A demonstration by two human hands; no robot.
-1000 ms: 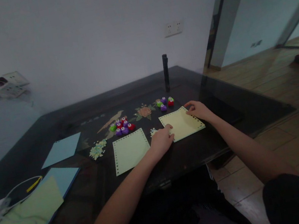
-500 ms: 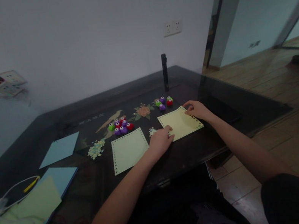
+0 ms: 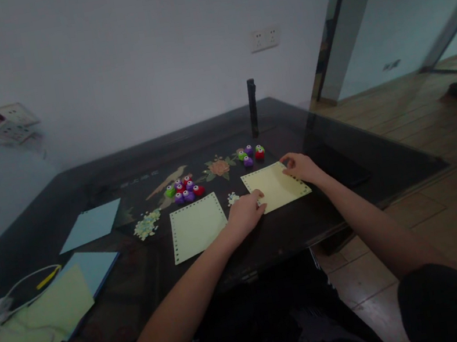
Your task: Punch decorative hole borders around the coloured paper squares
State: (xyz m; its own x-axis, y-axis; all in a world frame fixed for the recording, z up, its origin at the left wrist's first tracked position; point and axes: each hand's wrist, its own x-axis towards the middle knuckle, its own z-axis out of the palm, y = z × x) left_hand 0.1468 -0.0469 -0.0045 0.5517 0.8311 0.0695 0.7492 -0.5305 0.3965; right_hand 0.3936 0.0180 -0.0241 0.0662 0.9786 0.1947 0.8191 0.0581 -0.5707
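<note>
A pale yellow sheet of paper (image 3: pixel 275 185), punched with small holes along its edges, lies on the dark table between my hands. My left hand (image 3: pixel 245 214) grips its lower left edge with thumb and forefinger. At the upper right edge, the curled fingers of my right hand (image 3: pixel 302 167) pinch the same sheet. A pale green sheet (image 3: pixel 197 226) with holes along its edges lies left of it, partly under my left forearm. Small paper bits (image 3: pixel 232 198) peek out beyond my left hand. Behind the sheets are a cluster of coloured hole punches (image 3: pixel 186 190) and a smaller cluster (image 3: pixel 247 156).
A bigger heap of paper bits (image 3: pixel 147 225) lies to the left. Blue sheets (image 3: pixel 92 224), green sheets (image 3: pixel 68 299) and a white cable (image 3: pixel 30 276) occupy the table's left side. A black upright post (image 3: pixel 253 109) stands at the back, and a dark flat object (image 3: pixel 338 166) lies right.
Both hands keep their places on the yellow sheet. The view has shifted very slightly; the sheets and punches lie as before.
</note>
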